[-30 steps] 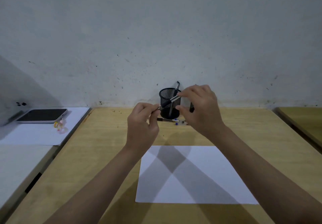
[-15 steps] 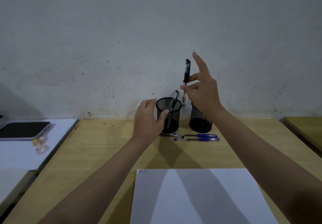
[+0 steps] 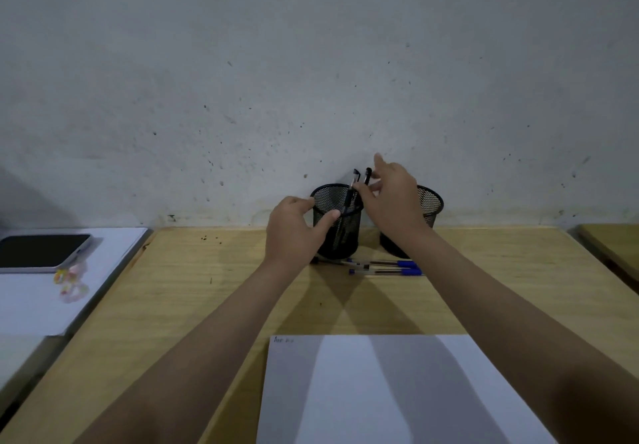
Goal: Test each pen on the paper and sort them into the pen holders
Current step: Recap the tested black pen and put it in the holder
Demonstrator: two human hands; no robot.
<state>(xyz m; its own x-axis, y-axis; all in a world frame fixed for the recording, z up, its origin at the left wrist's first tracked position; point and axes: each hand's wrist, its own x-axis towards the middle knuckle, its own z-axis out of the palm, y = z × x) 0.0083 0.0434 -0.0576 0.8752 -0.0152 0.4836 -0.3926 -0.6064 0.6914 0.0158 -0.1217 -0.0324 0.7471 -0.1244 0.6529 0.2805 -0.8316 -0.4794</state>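
Two black mesh pen holders stand by the wall, the left pen holder [image 3: 337, 232] and the right pen holder [image 3: 431, 201]. My left hand [image 3: 294, 232] grips the left holder at its rim, thumb in front and fingers behind. My right hand [image 3: 394, 198] pinches the top of a black pen [image 3: 367, 174], whose lower end is inside the left holder. Another black pen [image 3: 353, 184] leans in that same holder. Three pens [image 3: 383, 267], two of them blue-capped, lie on the wooden table [image 3: 214, 288] in front of the holders. The white paper [image 3: 397, 391], with a small scribble at its top left corner, lies near me.
A second, white surface [image 3: 114, 253] to the left carries a dark phone [image 3: 41, 251] and a small colourful trinket [image 3: 71, 282]. Another wooden table [image 3: 615, 246] begins at the right edge. The wall rises right behind the holders.
My right hand has come down from above the holders and lowered the black pen into the left holder. My left hand has closed around that holder's rim.
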